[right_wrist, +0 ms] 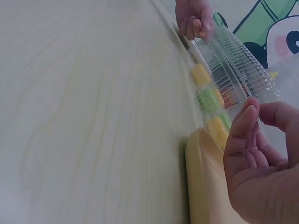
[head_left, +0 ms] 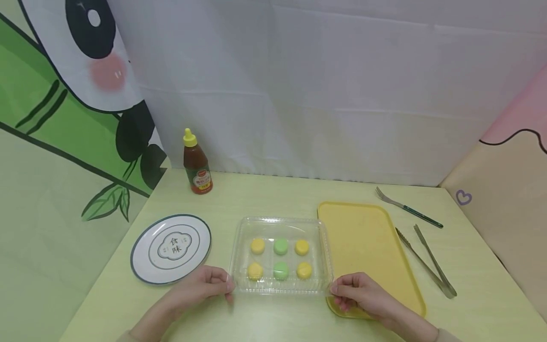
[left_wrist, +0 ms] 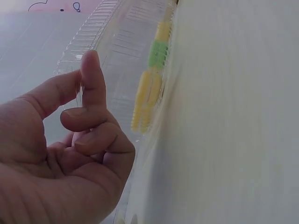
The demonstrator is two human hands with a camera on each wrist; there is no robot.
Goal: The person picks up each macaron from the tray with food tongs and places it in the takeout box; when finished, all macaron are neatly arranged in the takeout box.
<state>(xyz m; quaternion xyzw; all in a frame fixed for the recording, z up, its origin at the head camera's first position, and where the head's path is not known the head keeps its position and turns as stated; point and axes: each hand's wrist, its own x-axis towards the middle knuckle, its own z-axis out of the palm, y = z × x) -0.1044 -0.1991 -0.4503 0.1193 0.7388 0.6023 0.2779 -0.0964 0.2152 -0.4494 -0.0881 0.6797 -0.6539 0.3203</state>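
A clear plastic box [head_left: 281,228] lies on the table, its right side against or over the edge of the tray. Inside sit several macarons in two rows, with green ones [head_left: 280,246] in the middle column and yellow ones [head_left: 258,245] on either side. My left hand [head_left: 209,286] pinches the box's near left corner between thumb and index finger. At the near right corner, my right hand [head_left: 356,290] pinches the rim the same way, above the tray. In the left wrist view, the ribbed clear plastic [left_wrist: 93,32] rises beside the fingertips. Whether the lid is fastened I cannot tell.
A yellow tray [head_left: 363,228] lies right of the box. Beyond it are metal tongs [head_left: 433,266] and a green-handled fork [head_left: 410,209]. On the left are a white plate [head_left: 143,251] with a blue rim and a yellow-capped sauce bottle [head_left: 196,166]. A white cloth backdrop [head_left: 299,95] stands behind.
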